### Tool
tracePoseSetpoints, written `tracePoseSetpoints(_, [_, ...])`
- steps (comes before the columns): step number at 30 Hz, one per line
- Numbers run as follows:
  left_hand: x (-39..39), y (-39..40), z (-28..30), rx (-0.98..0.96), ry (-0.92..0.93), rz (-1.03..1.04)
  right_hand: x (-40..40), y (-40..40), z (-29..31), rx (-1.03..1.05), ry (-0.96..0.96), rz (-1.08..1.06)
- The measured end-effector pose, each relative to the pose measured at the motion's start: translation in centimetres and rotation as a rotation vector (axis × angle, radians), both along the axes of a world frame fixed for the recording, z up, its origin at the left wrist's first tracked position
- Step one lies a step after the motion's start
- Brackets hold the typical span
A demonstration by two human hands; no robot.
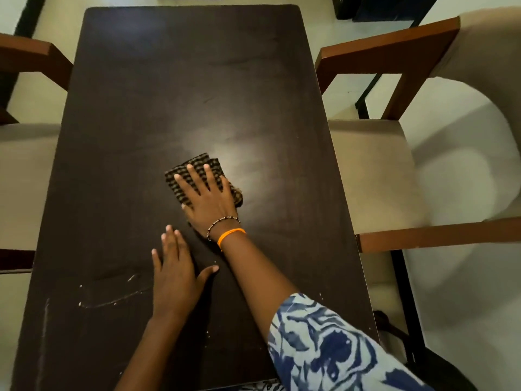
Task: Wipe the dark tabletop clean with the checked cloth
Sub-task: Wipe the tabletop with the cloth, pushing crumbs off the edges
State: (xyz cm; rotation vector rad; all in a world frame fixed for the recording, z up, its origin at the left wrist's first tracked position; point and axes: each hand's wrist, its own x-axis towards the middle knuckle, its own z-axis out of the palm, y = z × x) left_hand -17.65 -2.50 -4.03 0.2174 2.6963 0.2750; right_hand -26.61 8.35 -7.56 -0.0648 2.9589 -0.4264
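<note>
Where glare hits the dark tabletop (135, 108), checked cloth (180, 176) under flat, spread right hand (207, 198).

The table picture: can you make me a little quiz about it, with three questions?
1. True or false: the right hand presses flat on the checked cloth.
2. What does the left hand touch? A) the cloth B) the bare tabletop C) a chair
3. Fill in: pale smears and crumbs lie near the table's ____ left corner.

Key: 1 true. 2 B. 3 near.
</note>
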Motion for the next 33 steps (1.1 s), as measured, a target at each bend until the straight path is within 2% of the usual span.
tracePoseSetpoints(5, [0.7,1.6,0.1,0.007,-0.005,-0.103,4.1,8.9,0.1,0.075,0.014,-0.274])
tracePoseSetpoints(10, [0.7,1.9,0.2,-0.022,-0.003,-0.123,9.3,18.3,0.3,0.125,-0.016,-0.600])
tracePoseSetpoints(15, [0.7,0.4,0.1,0.049,-0.002,-0.132,10.2,15.2,0.2,0.110,-0.026,-0.780])
tracePoseSetpoints(21, [1.5,-3.4,0.1,0.015,0.001,-0.142,9.0,1.7,0.1,0.031,0.008,-0.507])
tracePoseSetpoints(26, [2.0,-7.3,0.5,0.001,-0.021,-0.100,8.3,-8.1,0.3,-0.040,-0.068,-0.123])
tracePoseSetpoints(30, [2.0,-8.6,0.6,-0.008,-0.005,-0.095,9.5,-6.2,0.3,0.006,-0.023,0.014])
tracePoseSetpoints(33, [1.7,-8.7,0.5,-0.014,0.026,-0.133,11.4,-1.8,0.4,0.075,-0.011,-0.072])
